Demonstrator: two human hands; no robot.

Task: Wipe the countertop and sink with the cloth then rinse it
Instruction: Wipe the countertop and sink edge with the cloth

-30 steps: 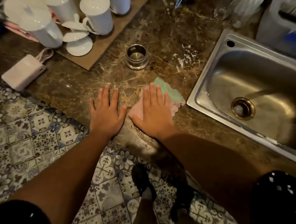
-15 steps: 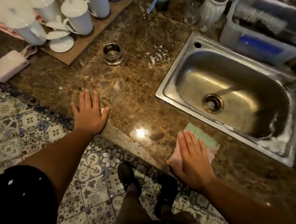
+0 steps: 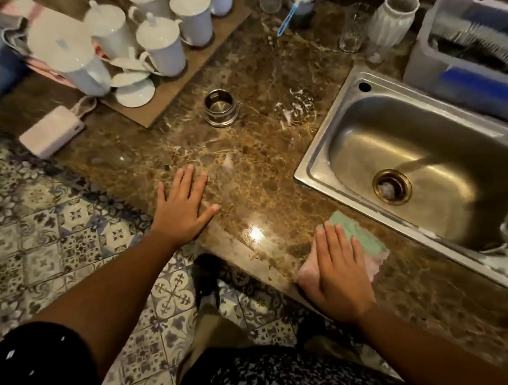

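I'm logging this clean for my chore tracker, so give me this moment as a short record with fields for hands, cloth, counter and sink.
left hand: flat on the countertop, fingers straight, holding nothing
right hand: pressing flat on the cloth
cloth: green and pink, on the countertop near its front edge, close to the sink
countertop: white foam patch between the small metal cup and the sink
sink: no cloth inside; foam at its right end

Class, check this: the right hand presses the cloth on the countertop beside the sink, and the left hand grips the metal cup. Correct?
No. The head view shows the left hand lying flat on the countertop, apart from the metal cup. The rest is right.
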